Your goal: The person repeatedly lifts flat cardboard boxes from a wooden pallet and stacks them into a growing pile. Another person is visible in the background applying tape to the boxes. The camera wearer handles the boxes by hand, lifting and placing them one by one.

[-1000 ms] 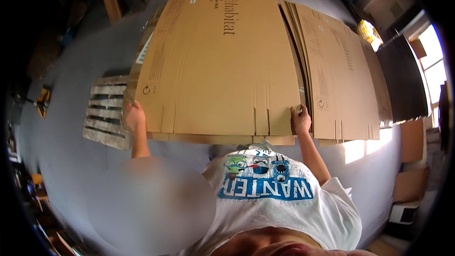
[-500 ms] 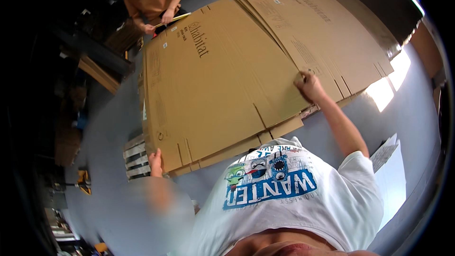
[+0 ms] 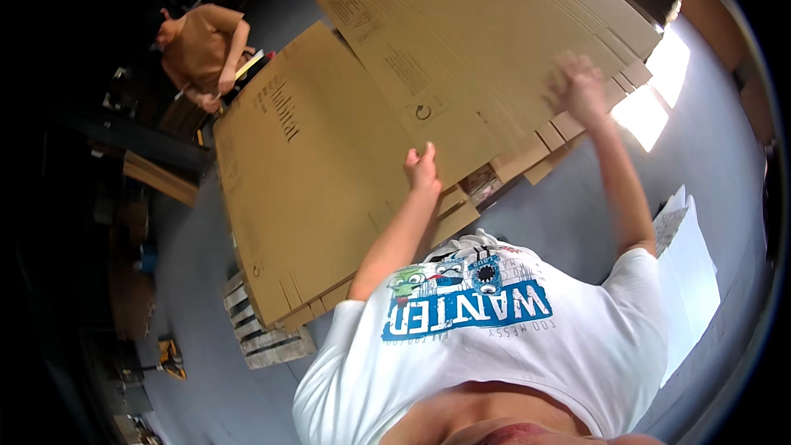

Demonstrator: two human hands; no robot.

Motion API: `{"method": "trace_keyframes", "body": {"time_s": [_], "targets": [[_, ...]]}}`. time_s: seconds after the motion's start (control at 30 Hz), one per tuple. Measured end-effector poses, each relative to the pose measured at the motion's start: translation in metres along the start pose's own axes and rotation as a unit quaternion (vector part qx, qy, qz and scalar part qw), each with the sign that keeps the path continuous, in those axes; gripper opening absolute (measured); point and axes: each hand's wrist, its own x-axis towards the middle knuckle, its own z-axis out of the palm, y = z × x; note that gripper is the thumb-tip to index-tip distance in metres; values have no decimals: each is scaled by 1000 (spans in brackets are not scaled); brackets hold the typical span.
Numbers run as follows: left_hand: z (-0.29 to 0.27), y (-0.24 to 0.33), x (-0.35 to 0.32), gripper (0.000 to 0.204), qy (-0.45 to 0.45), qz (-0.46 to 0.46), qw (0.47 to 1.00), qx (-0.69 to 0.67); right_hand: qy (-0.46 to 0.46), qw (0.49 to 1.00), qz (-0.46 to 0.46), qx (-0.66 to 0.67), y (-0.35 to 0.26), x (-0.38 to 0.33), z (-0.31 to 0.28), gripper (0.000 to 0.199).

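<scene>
A large flat cardboard box (image 3: 494, 49), folded down, lies on the right-hand pile and overlaps the inner edge of the left one. My left hand (image 3: 423, 170) is closed at its near left corner, with the thumb on top; some fingers are hidden. Over its near right part is my right hand (image 3: 579, 89), fingers spread and slightly blurred, holding nothing; whether it touches the cardboard I cannot tell. Another flat cardboard box (image 3: 305, 165) tops the left pile, just left of my left hand.
A slatted wooden pallet (image 3: 264, 334) shows under the left pile's near corner. Beyond the far left side, a person in a brown shirt (image 3: 202, 49) holds a long, thin yellowish thing. White sheets (image 3: 688, 280) lie at the right. A yellow tool (image 3: 171, 359) stands on the floor at the left.
The top cardboard box has moved from the left pile onto the right one, uncovering another beneath. My left hand travelled right with its corner; my right hand moved right and opened.
</scene>
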Motion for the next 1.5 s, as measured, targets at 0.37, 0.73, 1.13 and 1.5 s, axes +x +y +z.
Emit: {"method": "trace_keyframes", "body": {"time_s": [0.37,0.73,1.13,1.5], "targets": [[79,-50,-41,16,-303,-279,874,258,-250,963,82,56,24,-71,144,65],[-175,87,-31,10,144,287,873,369,-305,947,103,6,5,-62,135,63],[-510,153,-106,45,498,41,483,719,-139,962,-62,229,-213,-126,104,29],[-553,198,-112,33,525,30,513,678,-263,949,37,169,-268,-94,95,36]]}}
